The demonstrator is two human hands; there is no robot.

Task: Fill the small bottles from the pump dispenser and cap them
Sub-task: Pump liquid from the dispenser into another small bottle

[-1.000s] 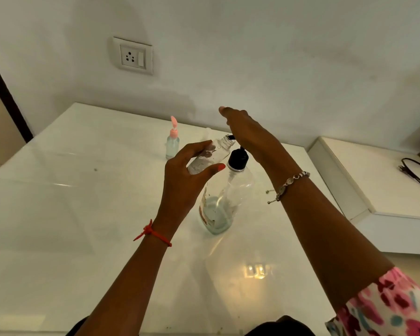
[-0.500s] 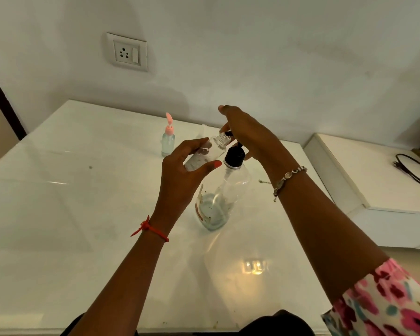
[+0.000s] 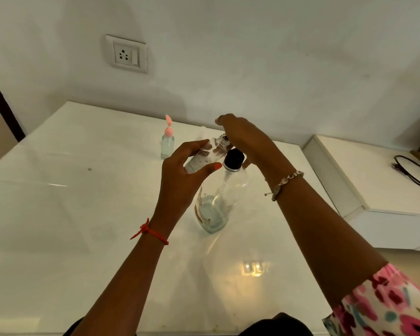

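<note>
In the middle of the white table [image 3: 58, 214], the left hand [image 3: 180, 180] holds a small clear bottle [image 3: 205, 154]. Its fingers and thumb wrap around the bottle. The bottle is tipped, and its open neck points up toward the right hand [image 3: 245, 139]. The right hand lies palm down on top of the pump dispenser [image 3: 226, 190], with its fingers stretched out, not curled. The pump top is hidden under it. The dispenser stands on the table with a little liquid at the bottom and a black collar [image 3: 233, 160]. Farther back stands another small bottle with a pink cap [image 3: 167, 146]. A wall socket [image 3: 126, 54] sits on the wall behind. To the right is a low white shelf [image 3: 386, 190] with a black cable [image 3: 412, 170].
</note>
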